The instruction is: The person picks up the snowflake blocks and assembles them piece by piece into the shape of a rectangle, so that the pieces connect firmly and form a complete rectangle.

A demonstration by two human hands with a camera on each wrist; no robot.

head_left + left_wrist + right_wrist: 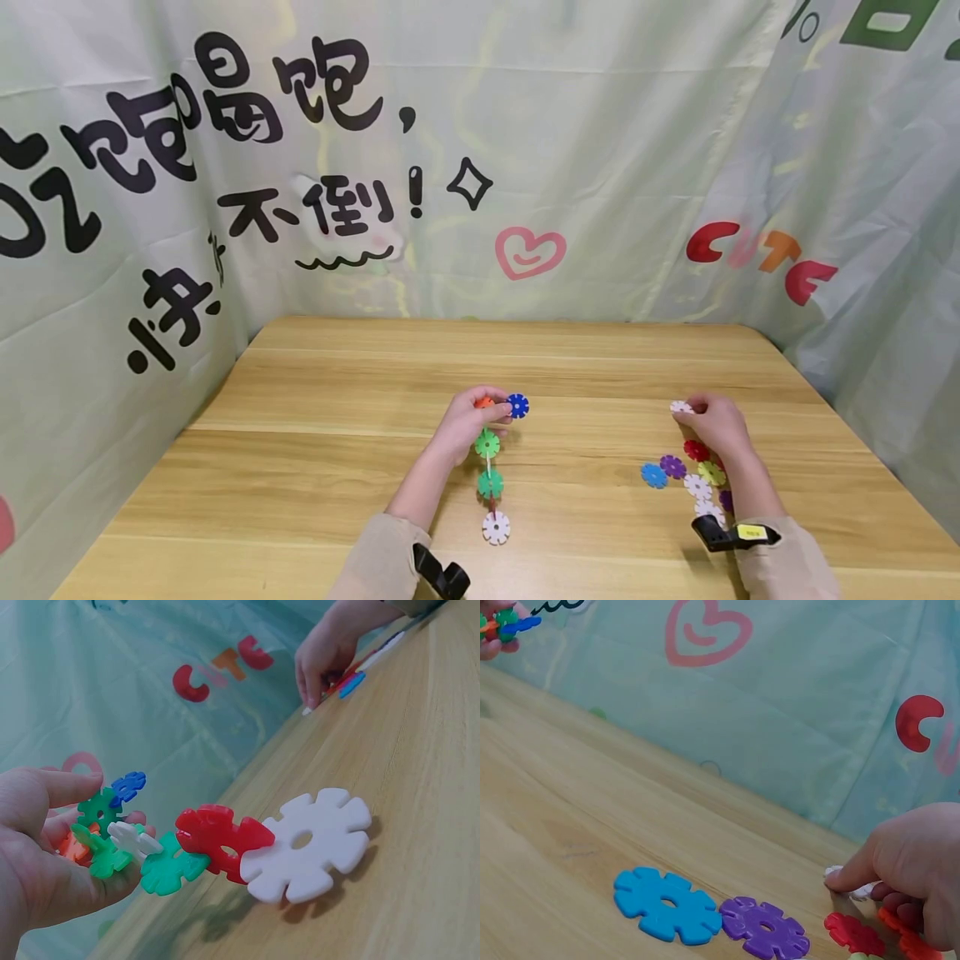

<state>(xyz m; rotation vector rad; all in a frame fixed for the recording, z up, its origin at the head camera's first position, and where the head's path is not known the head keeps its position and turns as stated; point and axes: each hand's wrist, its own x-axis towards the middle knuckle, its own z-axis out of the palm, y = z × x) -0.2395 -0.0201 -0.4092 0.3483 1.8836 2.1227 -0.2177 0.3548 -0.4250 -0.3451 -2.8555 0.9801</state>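
My left hand (463, 427) holds a chain of interlocked plastic snowflake discs by its far end. In the left wrist view this chain has a white disc (341, 844) at the near end, then a red disc (206, 844), a teal disc (169, 870), a white one, green ones and an orange disc (75, 847). A blue disc (517, 406) sticks out rightward by the fingertips. Over at the right, my right hand (716, 423) pinches a white snowflake disc (680, 407) between thumb and fingers, close over the table.
Loose discs lie below the right hand: a light blue disc (654, 476), a purple disc (672, 467), a red disc (696, 451), a yellow-green disc (712, 474) and several others, partly behind the right wrist. A printed curtain (600, 167) hangs behind the wooden table (337, 483).
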